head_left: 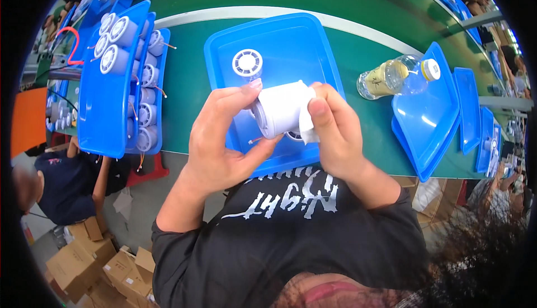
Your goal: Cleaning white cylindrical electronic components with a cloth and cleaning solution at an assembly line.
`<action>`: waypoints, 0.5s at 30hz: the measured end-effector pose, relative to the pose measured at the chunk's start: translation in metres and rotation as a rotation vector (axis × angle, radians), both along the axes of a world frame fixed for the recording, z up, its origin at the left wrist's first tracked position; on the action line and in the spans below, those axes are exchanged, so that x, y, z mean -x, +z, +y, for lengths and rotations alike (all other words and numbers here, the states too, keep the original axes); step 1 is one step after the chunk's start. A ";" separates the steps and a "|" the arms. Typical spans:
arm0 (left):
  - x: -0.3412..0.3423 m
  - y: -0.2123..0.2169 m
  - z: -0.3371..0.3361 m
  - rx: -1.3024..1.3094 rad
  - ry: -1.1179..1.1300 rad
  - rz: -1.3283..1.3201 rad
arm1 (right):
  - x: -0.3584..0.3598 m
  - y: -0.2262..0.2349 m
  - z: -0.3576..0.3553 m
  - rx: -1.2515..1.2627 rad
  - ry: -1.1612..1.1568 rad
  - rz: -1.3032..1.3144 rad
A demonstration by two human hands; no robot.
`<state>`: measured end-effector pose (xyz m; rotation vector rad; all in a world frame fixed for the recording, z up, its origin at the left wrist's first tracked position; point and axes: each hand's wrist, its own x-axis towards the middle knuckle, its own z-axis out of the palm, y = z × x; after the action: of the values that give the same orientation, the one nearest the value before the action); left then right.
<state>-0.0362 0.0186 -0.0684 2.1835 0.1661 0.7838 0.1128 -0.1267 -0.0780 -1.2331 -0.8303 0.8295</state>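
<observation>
My left hand [221, 140] and my right hand [335, 126] together hold a white cylindrical part [277, 112] just above a blue tray [313, 45]. The left thumb rests on the part's top edge and the fingers curl under it. The right thumb presses a white cloth or film [306, 122] against its side. A thin wire sticks out below the part. A second white cylinder with a round slotted grille [247, 63] stands upright in the tray behind my hands.
Stacked blue trays [103, 112] at left hold several similar white cylinders [114, 56]. A clear plastic bottle [394, 77] lies beside more blue trays [428, 118] at right. The green belt [190, 84] runs across. Cardboard boxes [95, 263] and a seated person [67, 185] are at lower left.
</observation>
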 end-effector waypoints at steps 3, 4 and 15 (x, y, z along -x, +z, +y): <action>-0.007 0.003 -0.008 0.007 -0.005 -0.012 | -0.004 -0.006 -0.002 -0.155 -0.084 -0.271; -0.008 0.003 -0.013 0.178 -0.010 -0.030 | -0.007 -0.007 -0.001 -0.156 -0.086 -0.267; -0.003 0.004 -0.007 -0.103 -0.105 -0.003 | -0.006 0.003 -0.008 0.076 -0.062 -0.006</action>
<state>-0.0328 0.0117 -0.0647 2.2677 0.0099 0.7510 0.1183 -0.1351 -0.0755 -1.3227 -0.7674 0.8135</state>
